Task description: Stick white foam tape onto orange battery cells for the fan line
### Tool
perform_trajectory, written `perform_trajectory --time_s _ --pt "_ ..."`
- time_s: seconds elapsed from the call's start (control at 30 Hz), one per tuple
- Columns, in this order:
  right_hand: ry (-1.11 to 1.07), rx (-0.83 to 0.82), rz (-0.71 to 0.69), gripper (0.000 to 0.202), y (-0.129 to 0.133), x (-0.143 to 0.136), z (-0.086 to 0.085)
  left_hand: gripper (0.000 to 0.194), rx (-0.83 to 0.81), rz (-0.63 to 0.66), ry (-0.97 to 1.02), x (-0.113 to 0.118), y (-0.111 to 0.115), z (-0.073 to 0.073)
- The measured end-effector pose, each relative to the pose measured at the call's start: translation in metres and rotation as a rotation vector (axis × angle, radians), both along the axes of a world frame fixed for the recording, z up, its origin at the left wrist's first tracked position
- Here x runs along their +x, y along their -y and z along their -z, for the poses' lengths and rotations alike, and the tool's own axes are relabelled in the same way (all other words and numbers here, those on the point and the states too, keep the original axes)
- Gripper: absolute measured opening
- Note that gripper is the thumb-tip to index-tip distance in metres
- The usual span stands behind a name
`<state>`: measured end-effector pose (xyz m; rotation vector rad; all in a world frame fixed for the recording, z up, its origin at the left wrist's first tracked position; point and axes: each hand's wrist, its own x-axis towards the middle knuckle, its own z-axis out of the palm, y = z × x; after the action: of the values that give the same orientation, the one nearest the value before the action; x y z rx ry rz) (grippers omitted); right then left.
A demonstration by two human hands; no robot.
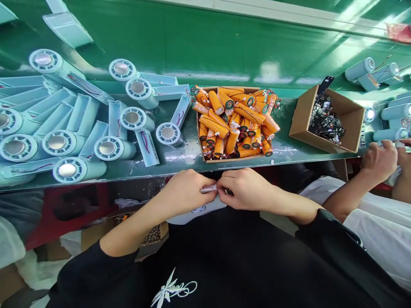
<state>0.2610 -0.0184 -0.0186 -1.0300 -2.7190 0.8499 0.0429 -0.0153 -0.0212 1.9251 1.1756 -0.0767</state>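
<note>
My left hand (186, 191) and my right hand (239, 188) meet in front of my body, just below the table's near edge. Between them is a small white strip (209, 188) with reddish print, pinched in my left fingers. The right fingertips close at the strip's right end; whether they grip it or something smaller is hidden. Just beyond my hands, a cardboard box (224, 161) is heaped with orange-wrapped battery packs (215, 125) with thin wires.
Light-blue fan housings (107, 147) with handles crowd the table's left side. Right of the batteries stands a cardboard box (348, 124) of black circuit boards (327, 122). A co-worker's hand (380, 160) works at far right. Below left is a box of small metal parts (153, 235).
</note>
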Motion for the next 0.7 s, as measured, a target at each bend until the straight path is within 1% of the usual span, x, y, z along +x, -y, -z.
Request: perform_trajectory --time_s 0.17,0.33,0.47,0.7 --pt "-0.090 -0.070 0.052 0.011 0.0006 -0.0008 0.0070 0.030 0.000 -0.022 0.019 0.0003 0.0021 0.0006" --pt "-0.103 -0.125 0.037 0.012 -0.0011 0.0018 0.0031 0.034 0.011 0.007 0.064 -0.0038 0.0016 0.0044" --pt "-0.087 -0.108 0.022 0.013 -0.0024 0.0015 0.0003 0.037 0.009 0.023 0.056 -0.0058 0.0003 0.0053" --pt "-0.110 -0.133 0.095 0.012 -0.0011 -0.0050 0.0088 0.038 -0.025 0.040 0.007 -0.0059 -0.0007 0.0017"
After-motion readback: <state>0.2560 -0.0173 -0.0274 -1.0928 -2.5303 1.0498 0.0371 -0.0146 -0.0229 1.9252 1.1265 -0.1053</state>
